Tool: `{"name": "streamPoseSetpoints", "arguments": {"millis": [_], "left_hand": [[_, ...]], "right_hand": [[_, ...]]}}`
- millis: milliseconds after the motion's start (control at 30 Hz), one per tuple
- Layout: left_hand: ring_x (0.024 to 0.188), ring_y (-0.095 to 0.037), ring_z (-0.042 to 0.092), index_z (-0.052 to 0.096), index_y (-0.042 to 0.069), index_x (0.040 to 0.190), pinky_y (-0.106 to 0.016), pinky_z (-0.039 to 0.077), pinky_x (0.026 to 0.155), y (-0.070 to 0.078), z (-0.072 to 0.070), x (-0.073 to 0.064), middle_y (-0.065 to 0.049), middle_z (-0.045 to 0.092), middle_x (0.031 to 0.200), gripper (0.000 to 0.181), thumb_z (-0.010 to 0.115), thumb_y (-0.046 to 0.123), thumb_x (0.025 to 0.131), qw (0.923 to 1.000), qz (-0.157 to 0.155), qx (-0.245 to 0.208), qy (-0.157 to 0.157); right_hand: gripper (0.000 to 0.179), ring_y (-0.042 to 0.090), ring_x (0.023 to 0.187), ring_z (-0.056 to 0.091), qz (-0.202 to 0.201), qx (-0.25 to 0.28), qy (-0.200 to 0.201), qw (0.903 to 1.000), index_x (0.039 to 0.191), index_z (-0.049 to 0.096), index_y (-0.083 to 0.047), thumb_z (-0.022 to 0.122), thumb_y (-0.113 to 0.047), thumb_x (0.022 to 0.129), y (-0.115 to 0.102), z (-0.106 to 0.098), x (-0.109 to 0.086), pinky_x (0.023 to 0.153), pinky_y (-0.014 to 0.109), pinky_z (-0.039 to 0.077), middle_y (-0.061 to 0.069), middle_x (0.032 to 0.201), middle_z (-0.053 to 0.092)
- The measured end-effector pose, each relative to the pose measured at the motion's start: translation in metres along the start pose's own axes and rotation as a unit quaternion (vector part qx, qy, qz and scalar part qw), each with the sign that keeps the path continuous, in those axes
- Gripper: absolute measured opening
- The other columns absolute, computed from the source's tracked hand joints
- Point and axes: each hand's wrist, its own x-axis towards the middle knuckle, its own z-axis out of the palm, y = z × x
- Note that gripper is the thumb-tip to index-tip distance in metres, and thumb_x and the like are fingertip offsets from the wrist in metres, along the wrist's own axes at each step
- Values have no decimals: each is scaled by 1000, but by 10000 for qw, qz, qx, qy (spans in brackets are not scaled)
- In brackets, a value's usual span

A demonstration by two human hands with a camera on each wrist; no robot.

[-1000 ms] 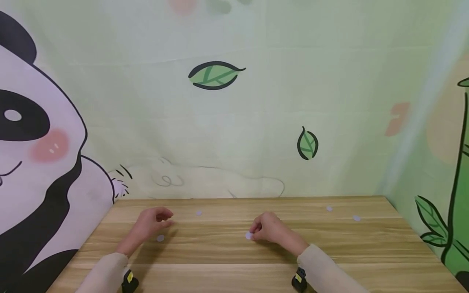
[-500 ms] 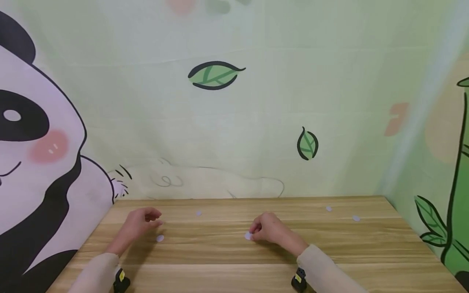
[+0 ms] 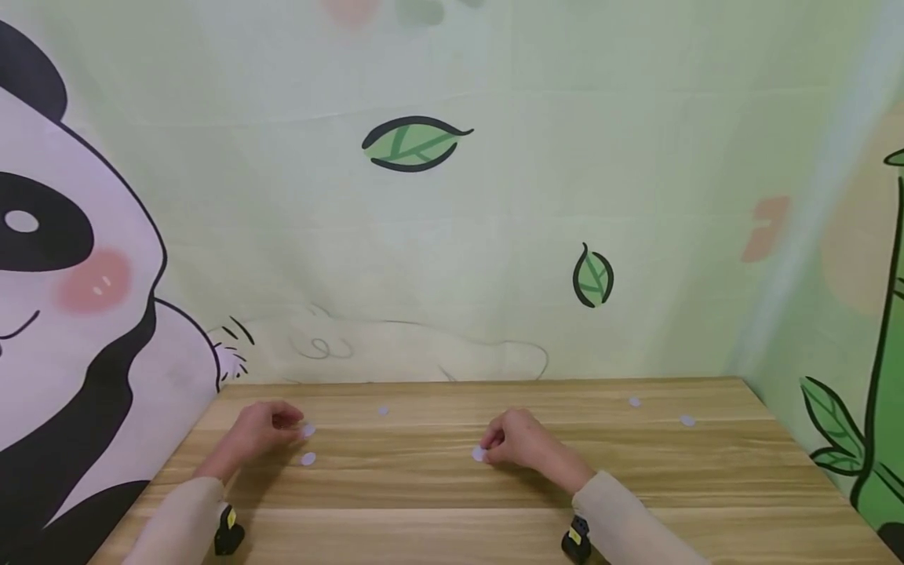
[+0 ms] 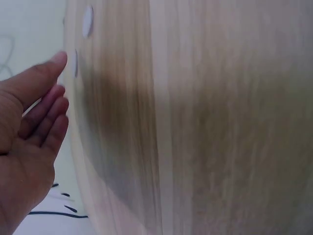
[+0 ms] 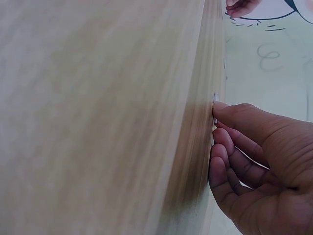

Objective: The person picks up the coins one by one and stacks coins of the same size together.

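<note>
My left hand [image 3: 264, 430] hovers over the left side of the wooden table, fingers loosely bent and thumb apart from them. Right by its fingertips is a small white disc [image 3: 308, 430], flat on the wood; in the left wrist view this disc [image 4: 75, 62] lies just past the thumb tip. A second white disc [image 3: 308, 459] sits closer to me. Near the middle, my right hand [image 3: 521, 439] pinches another white disc [image 3: 478, 454] at the tabletop. From the right wrist, that disc [image 5: 215, 108] appears edge-on at the thumb tip, partly covered by it.
More small discs lie toward the back of the table [image 3: 452, 534]: one left of centre [image 3: 384, 410] and two at the right, a disc [image 3: 634, 402] and another disc [image 3: 687, 421]. A printed cloth backdrop [image 3: 480, 235] rises behind the table's far edge.
My left hand has drawn back to the left, and a white disc now shows beside its fingertips. The right hand stays at the same spot with its disc.
</note>
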Motion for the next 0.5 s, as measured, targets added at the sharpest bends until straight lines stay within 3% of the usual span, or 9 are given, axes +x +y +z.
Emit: {"name": "streamPoseSetpoints", "arguments": {"millis": [133, 267, 500], "left_hand": [[82, -18, 65, 74, -1, 99, -29, 53, 72, -7, 0, 1, -6, 73, 90, 28, 87, 16, 80, 9998, 42, -14, -195], [79, -15, 62, 75, 0, 97, -30, 51, 71, -12, 1, 4, -4, 73, 88, 27, 87, 18, 80, 9995, -44, 54, -297], [79, -14, 60, 76, 1, 97, -32, 50, 72, -14, 6, 8, -4, 73, 87, 28, 87, 21, 81, 9997, -180, 51, -185]], "right_hand": [[12, 6, 65, 55, 30, 4, -19, 10000, 80, 75, -4, 85, -1, 77, 0, 2, 1, 59, 20, 46, -4, 70, 65], [11, 5, 65, 55, 45, -4, -50, 10000, 80, 75, -5, 85, -2, 77, 0, 2, 1, 60, 20, 46, -5, 70, 65], [11, 6, 65, 55, 11, -9, -30, 10000, 80, 75, -4, 85, -1, 77, -1, 0, 0, 60, 20, 47, -4, 70, 65]]}}
